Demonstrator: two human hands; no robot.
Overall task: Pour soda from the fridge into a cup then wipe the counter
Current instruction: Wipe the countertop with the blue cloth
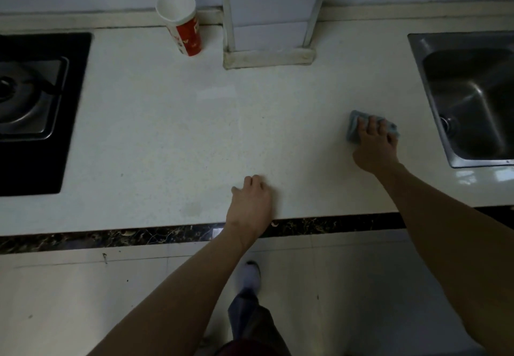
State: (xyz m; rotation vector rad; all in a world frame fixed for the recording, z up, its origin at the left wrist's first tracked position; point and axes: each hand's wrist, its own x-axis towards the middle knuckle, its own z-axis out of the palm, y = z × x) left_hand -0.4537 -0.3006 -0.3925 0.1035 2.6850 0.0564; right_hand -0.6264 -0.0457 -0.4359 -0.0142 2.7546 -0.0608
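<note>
White table (167, 133) runs between a stove (30, 99) and a sink (472, 105); a cup (184, 28) stands at the back. Right hand (374, 145) presses flat on a blue cloth (352, 126) beside the sink; left hand (250, 202), loosely curled, holding nothing, rests near the front edge.

The room is dim, with flat greyish light on the counter (167, 138) and only faint shadows. A pale glare sits at its front right corner, beside the sink (472, 99). The stove (33, 99) at the left edge is nearly black. Everything looks soft, and straight lines bow outward.
</note>
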